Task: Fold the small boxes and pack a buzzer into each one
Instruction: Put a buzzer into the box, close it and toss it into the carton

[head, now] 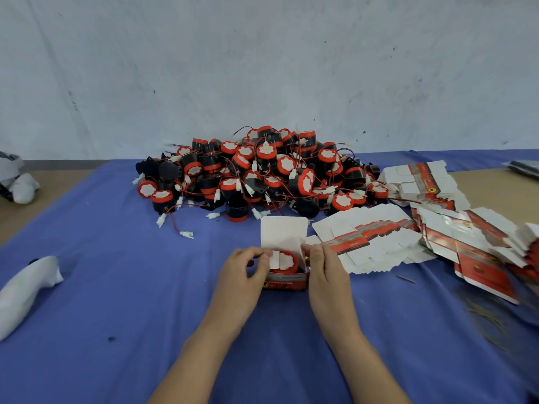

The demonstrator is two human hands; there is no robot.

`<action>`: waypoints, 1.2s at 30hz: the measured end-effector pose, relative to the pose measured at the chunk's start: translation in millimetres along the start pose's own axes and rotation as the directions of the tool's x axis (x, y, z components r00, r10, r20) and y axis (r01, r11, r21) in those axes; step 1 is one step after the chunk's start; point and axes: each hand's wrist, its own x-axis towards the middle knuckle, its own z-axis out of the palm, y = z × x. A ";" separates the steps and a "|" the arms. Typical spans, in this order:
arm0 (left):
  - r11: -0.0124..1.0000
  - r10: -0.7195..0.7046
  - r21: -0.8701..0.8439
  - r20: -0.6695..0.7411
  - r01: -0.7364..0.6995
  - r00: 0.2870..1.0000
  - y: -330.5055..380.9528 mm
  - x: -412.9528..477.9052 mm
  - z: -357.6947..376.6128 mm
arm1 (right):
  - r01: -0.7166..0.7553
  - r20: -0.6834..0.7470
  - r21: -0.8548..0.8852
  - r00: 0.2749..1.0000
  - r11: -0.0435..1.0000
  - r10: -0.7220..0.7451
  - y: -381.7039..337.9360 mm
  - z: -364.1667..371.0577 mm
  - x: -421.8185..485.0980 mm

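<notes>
Blue cloth covers most of the tan worktop. At eight o'clock in the view a white bundle lies on the cloth, well apart from everything else. At twelve o'clock of the small box rises a heap of red-and-black buzzers with thin wires and white plugs, close to the pale wall. The left hand has its fingers curled onto the box's left side flap, pinching it over the opening. The box stands on the cloth between both hands, its white lid flap upright at the far side, and one buzzer sits inside, red rim and white face up. The right hand pinches the right side flap between thumb and fingers. From one to three o'clock of the box, flat box blanks lie fanned in overlapping stacks.
</notes>
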 end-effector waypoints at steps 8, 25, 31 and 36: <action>0.997 -0.039 -0.061 0.042 0.042 0.998 -1.6 0.7 -0.4 | 0.021 0.037 -0.132 0.999 0.991 -0.017 6.3 3.6 3.3; 0.980 -0.093 -0.169 0.061 0.102 0.994 0.1 6.4 -4.6 | -0.004 0.106 0.014 0.994 1.000 0.002 3.1 0.6 0.6; 0.979 -0.110 -0.170 0.005 0.109 0.994 -0.7 4.7 -3.9 | -0.078 0.071 0.037 0.995 0.996 0.075 1.6 0.0 1.2; 0.993 -0.076 -0.096 0.008 0.076 0.997 -4.4 2.1 -9.1 | -0.047 0.093 -0.029 0.994 0.999 0.049 1.8 2.1 -2.4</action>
